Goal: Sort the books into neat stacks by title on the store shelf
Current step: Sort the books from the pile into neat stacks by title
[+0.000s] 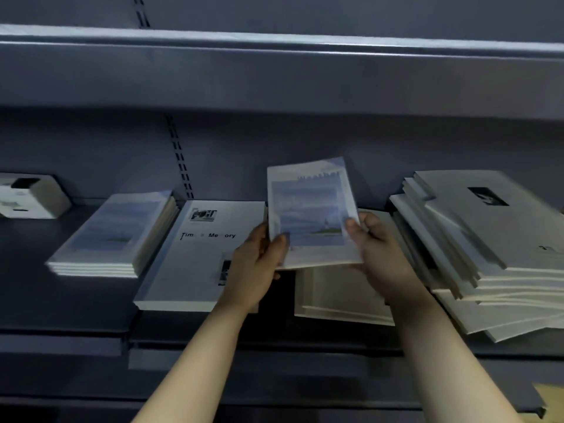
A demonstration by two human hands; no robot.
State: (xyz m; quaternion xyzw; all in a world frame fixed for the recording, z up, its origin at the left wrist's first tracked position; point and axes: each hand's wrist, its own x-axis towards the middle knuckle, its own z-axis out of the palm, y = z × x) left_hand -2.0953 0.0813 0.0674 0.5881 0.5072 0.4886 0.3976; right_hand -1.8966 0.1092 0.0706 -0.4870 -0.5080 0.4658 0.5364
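Holding the blue-cover book (311,209) above the middle of the shelf (45,300) — fingers (280,243) of the left hand (259,257) and right hand (377,239) gripping only its near corners — risks a slip, or a skewed landing on the matching stack (113,233) at left if it clips the white book (195,257) between.

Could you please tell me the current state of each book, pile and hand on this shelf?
Blue book: lifted off the shelf, tilted, held by both hands.
Left hand: grips the blue book's left edge.
Right hand: grips its right edge.
Blue stack: neat, lying flat.
Time Memory book: flat, face up.
Pale books: flat under the hands, slightly offset.
White pile: untidy, books skewed.
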